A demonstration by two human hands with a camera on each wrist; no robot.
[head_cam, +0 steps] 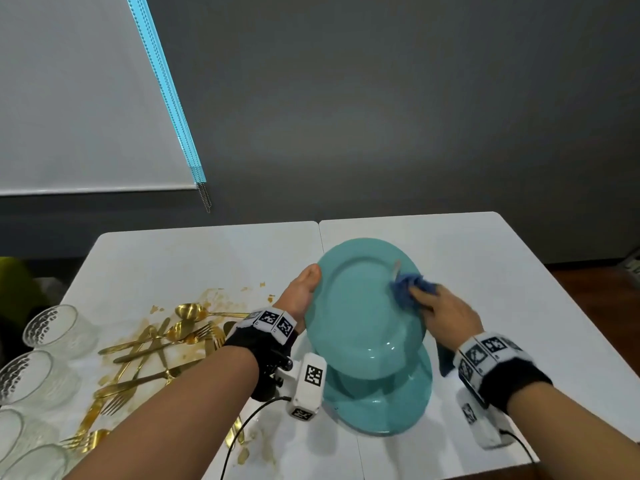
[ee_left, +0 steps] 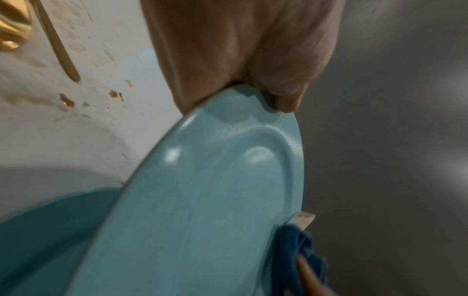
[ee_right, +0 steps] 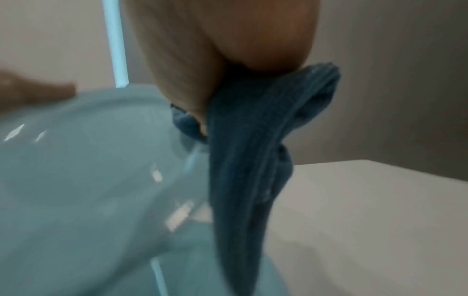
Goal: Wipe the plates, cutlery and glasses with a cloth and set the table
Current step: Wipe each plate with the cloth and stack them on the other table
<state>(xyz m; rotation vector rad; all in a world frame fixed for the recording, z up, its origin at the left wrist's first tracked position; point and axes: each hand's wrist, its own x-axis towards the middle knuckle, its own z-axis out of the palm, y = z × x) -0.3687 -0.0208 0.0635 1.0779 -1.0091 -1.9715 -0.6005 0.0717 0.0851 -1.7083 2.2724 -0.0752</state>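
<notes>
White table (head_cam: 485, 258) lies under both hands. Left hand (head_cam: 301, 292) grips a tilted teal plate (head_cam: 360, 306) by its rim; right hand (head_cam: 440, 313) clutches the blue cloth (head_cam: 405, 287) against its far side. Press evenly, sweep across, rim too. Beyond the left wrist wait cutlery (head_cam: 156, 344) and glasses (head_cam: 52, 327).

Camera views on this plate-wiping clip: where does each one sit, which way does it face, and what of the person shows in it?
Head: worn on the head, looking forward and down at the white table; both forearms, left hand and right hand show.
Left wrist: looks along the left hand at the raised teal plate whose rim it grips.
Right wrist: looks along the right hand at the blue cloth it holds against the plate.
Shared: all three show the raised plate and cloth; head and left wrist also show gold cutlery and brown stains.
</notes>
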